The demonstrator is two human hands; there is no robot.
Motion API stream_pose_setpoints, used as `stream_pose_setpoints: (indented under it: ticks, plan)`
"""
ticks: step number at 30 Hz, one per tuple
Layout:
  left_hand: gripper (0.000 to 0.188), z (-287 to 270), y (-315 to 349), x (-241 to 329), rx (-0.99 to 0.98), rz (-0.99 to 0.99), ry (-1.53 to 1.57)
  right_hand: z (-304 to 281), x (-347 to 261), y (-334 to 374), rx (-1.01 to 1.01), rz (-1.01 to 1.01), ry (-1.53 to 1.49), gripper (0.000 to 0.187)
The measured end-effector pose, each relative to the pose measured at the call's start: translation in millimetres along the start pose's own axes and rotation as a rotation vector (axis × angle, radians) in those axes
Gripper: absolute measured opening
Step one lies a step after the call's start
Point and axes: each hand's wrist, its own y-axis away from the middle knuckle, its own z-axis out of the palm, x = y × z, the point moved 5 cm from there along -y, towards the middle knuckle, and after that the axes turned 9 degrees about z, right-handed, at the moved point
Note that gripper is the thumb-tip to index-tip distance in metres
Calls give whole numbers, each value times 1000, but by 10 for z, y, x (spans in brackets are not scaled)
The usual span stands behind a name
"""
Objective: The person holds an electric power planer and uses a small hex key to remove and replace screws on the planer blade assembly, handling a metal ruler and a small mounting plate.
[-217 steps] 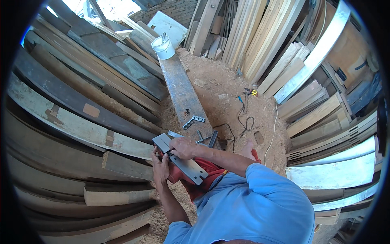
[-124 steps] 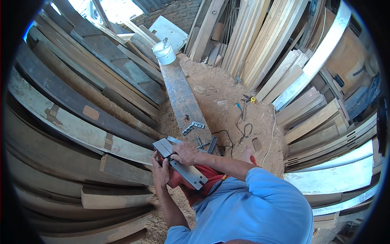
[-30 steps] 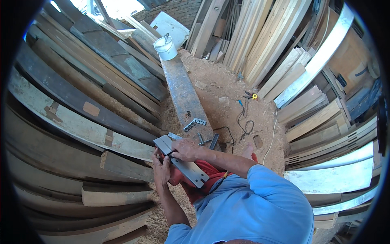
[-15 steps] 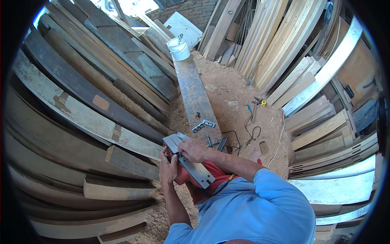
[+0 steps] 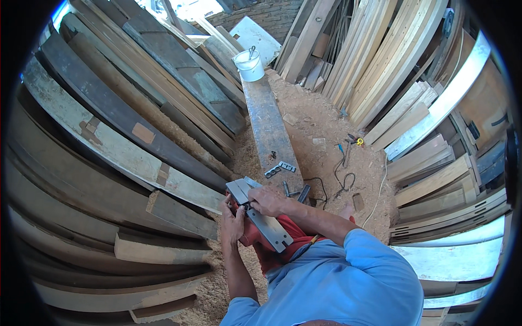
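Note:
An electric hand planer (image 5: 270,230) lies upside down across my lap, its flat metal sole facing up and its red body partly showing below. My left hand (image 5: 232,224) is closed around its side, next to the gap between the two sole plates. My right hand (image 5: 266,200) rests over that gap with the fingers curled and pressed together. Whatever those fingertips hold, if anything, is hidden. Just beyond, small grey metal parts (image 5: 280,169) lie on a worn plank bench (image 5: 266,117), near a T-shaped metal tool (image 5: 287,190) and a dark oblong piece (image 5: 304,193).
A white bucket (image 5: 250,67) stands at the plank's far end. On the shavings-covered floor (image 5: 321,122) to the right are a dark cable (image 5: 342,179) and a yellow round object (image 5: 359,142). Stacked boards (image 5: 185,187) line the left; more planks (image 5: 389,60) lean at right.
The whole view has shifted slightly, so the surroundings sit a little farther right. Both hands stay at the planer, with little visible change in their grip.

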Motion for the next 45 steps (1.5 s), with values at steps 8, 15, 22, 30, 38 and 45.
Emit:
stream_pose_setpoints:
  ticks: [8,15,22,30,38,45]
  plan:
    - [64,-3,3,37,-9,19,-54,-18,-28,40,-19,18,62,22]
    - [64,-12,5,12,-9,16,6,-74,-61,41,-4,29,62,23]
    - [64,-20,10,-49,-18,-22,21,-91,-88,49,-1,49,128,24]
    - [54,12,-22,76,-22,44,55,1,0,3,-30,47,145,19]
    - [56,-31,3,31,-19,59,-25,-116,-125,50,-123,48,75,24]
    - [62,-43,32,147,-8,11,-62,-117,-29,38,-57,74,18,17]
